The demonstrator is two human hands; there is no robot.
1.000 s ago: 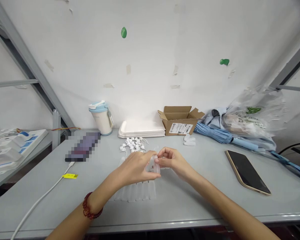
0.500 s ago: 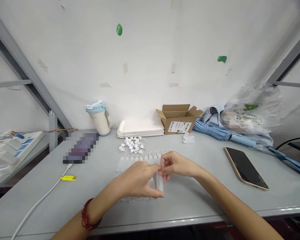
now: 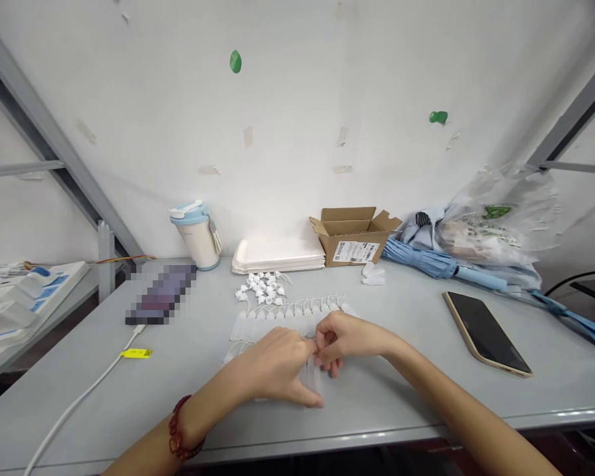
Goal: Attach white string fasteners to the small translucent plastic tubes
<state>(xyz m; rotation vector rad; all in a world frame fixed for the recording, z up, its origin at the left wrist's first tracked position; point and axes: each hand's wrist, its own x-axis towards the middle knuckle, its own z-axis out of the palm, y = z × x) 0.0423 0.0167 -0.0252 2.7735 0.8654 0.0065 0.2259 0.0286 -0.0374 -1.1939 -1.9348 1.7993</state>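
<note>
A translucent plastic tube (image 3: 314, 378) lies low between my two hands, its upper end hidden by fingers. My right hand (image 3: 346, 340) is closed in a pinch at that upper end. My left hand (image 3: 277, 362) spans the tube from the left, thumb stretched out along its lower part and index fingertip meeting the right fingers; its other fingers are hidden. Just beyond is a row of similar translucent tubes (image 3: 265, 325) with thin looped cords at their tops. More of them lie partly covered under my left hand. White caps (image 3: 264, 288) sit in a small pile farther back.
Along the wall stand a cup (image 3: 198, 238), a stack of white padded envelopes (image 3: 280, 255) and an open cardboard box (image 3: 354, 239). Loose translucent pieces (image 3: 373, 274) lie before the box. A folded blue umbrella (image 3: 421, 258) and a phone (image 3: 486, 334) are at right; a cable (image 3: 86, 396) runs left.
Both hands have moved slightly down toward me with the tube, which now lies lower. More of the back row's right end shows, including a tube previously behind my right hand.
</note>
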